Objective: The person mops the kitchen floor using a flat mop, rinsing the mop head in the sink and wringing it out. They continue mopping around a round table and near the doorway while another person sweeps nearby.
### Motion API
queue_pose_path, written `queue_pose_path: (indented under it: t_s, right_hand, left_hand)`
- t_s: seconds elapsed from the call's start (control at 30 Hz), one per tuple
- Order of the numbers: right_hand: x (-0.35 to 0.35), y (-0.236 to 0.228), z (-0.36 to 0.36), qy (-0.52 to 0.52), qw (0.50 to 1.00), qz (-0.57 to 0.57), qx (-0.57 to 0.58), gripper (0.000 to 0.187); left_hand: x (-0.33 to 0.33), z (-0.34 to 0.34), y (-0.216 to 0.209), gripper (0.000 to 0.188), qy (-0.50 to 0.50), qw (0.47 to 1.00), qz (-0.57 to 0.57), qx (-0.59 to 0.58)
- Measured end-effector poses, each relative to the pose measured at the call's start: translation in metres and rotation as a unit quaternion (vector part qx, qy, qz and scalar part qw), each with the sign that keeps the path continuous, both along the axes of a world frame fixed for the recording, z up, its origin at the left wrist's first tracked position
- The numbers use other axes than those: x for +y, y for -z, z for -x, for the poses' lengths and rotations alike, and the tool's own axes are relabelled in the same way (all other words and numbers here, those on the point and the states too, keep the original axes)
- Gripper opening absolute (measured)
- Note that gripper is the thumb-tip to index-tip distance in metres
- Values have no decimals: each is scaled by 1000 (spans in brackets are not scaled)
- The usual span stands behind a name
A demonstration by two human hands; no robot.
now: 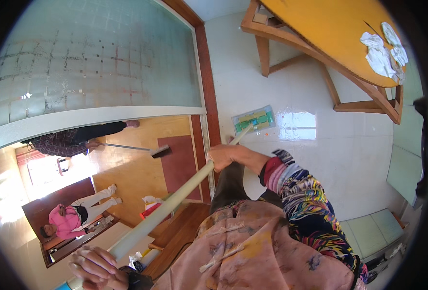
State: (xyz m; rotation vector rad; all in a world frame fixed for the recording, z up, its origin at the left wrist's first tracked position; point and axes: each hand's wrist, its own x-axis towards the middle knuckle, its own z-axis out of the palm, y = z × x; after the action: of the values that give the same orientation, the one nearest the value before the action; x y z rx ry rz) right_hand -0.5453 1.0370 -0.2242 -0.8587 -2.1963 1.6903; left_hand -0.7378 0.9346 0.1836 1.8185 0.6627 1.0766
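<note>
A long pale mop handle (168, 210) runs slantwise from the lower left to the upper middle. My right hand (222, 157) is closed around it in front of my body. Lower down, close to the handle's blue end, my left hand (94, 267) has its fingers curled over the pole. The flat mop head (254, 120), green and yellowish with a clear rim, lies on the white tiled floor (296, 159) beyond my feet. Wet, shiny patches show beside it.
A wooden table (315, 29) with a yellow top carries white cloths (379, 55). At left stand a frosted glass partition (102, 63) and a dark red doorsill (205, 96). Beyond it, one person holds a broom (160, 151); another person (69, 220) wears pink. Wooden furniture (185, 224) is beside me.
</note>
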Motion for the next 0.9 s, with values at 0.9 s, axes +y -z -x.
queue_pose_path:
  t_s: [0.9]
  right_hand:
    - [-22, 129, -140, 435, 870, -204, -114, 18]
  left_hand:
    - [36, -3, 133, 17, 96, 985, 132, 55]
